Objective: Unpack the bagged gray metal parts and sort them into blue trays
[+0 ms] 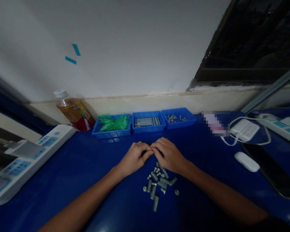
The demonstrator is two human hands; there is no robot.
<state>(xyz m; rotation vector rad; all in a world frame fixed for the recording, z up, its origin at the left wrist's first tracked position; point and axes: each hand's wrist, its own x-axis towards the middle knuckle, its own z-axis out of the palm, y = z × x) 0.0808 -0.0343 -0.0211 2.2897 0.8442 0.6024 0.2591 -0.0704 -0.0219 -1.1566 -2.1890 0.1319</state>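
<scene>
My left hand (137, 157) and my right hand (168, 155) meet at the fingertips above the blue table, both with fingers pinched together. Whatever lies between the fingertips is hidden or too small to make out. Just below the hands, nearer to me, is a loose pile of grey metal standoffs (162, 184) mixed with short silver screws (163, 190). A single screw (177, 192) lies apart at the right of the pile. Part of the pile's far end is close under my right hand.
Along the wall stand three blue bins: one with green plastic bags (114, 122), one with metal rods (147, 121), one with small screws (174, 118). A drink bottle (74, 112) and power strip (31, 161) are left; a phone (272, 170), earbud case (246, 161) and charger (245, 130) right.
</scene>
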